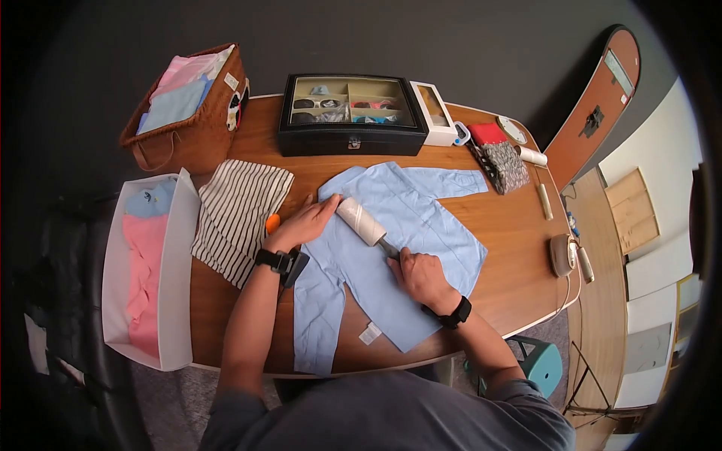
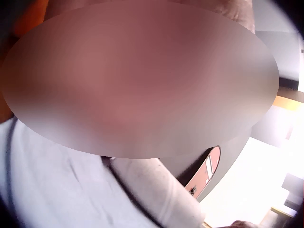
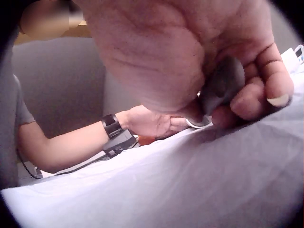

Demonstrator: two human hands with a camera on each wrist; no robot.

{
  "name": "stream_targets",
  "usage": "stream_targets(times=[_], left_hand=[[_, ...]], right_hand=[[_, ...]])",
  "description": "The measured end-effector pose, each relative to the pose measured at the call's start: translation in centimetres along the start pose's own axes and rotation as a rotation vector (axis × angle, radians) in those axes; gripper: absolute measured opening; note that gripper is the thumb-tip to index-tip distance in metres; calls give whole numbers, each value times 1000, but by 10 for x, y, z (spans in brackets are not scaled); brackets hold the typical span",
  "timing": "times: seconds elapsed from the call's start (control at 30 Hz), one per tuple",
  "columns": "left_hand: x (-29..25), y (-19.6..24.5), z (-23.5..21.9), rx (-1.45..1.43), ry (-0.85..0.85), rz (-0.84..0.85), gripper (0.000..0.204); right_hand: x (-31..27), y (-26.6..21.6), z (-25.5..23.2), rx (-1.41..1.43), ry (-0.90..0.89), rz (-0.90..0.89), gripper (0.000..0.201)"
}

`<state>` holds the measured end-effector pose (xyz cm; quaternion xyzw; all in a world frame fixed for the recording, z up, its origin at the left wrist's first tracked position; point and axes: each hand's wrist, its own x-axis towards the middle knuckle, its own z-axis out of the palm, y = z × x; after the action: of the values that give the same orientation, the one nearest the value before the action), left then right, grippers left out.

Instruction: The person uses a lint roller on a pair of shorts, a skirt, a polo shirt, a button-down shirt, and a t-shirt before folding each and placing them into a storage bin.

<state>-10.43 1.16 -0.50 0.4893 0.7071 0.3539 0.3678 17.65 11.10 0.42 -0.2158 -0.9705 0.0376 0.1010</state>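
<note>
A light blue long-sleeved shirt (image 1: 406, 225) lies spread on the wooden table, one sleeve toward the front edge and the other toward the back right. My right hand (image 1: 423, 276) grips the grey handle of a lint roller (image 1: 361, 221), whose white roll lies on the shirt. In the right wrist view, the handle's dark end (image 3: 223, 85) pokes out between the curled fingers, close over the cloth. My left hand (image 1: 304, 223) lies flat with fingers extended over the shirt's left shoulder, fingertips right at the roll's far end. A blurred patch covers most of the left wrist view.
A striped garment (image 1: 237, 214) and a white box (image 1: 184, 278) of folded clothes lie left. Behind stand a brown basket (image 1: 203, 131) of clothes and a black glasses case (image 1: 350, 143). Folded items (image 1: 502, 165) and a corded appliance (image 1: 562, 255) sit right; an orange object (image 1: 272, 222) is beside my left hand.
</note>
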Motion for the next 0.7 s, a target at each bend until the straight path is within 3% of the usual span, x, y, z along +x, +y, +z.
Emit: stream_targets(times=[0.1, 0.33, 0.47, 0.53, 0.63, 0.7], left_hand=[[10, 1, -10, 16, -120, -24, 76], [23, -15, -18, -155, -216, -162, 70], [13, -3, -34, -171, -275, -127, 76], [13, -1, -34, -205, -305, -90, 82], [10, 9, -33, -195, -298, -190, 85], [10, 3, -30, -171, -315, -144, 85]], right_hand=[[2, -5, -4, -40, -5, -6, 37], [12, -14, -16, 14, -36, -60, 37], [9, -15, -4, -38, -82, -121, 38], [1, -24, -6, -43, -157, -315, 36], [-41, -49, 0, -61, -229, -623, 25], [-63, -66, -2, 125, -220, -779, 25]])
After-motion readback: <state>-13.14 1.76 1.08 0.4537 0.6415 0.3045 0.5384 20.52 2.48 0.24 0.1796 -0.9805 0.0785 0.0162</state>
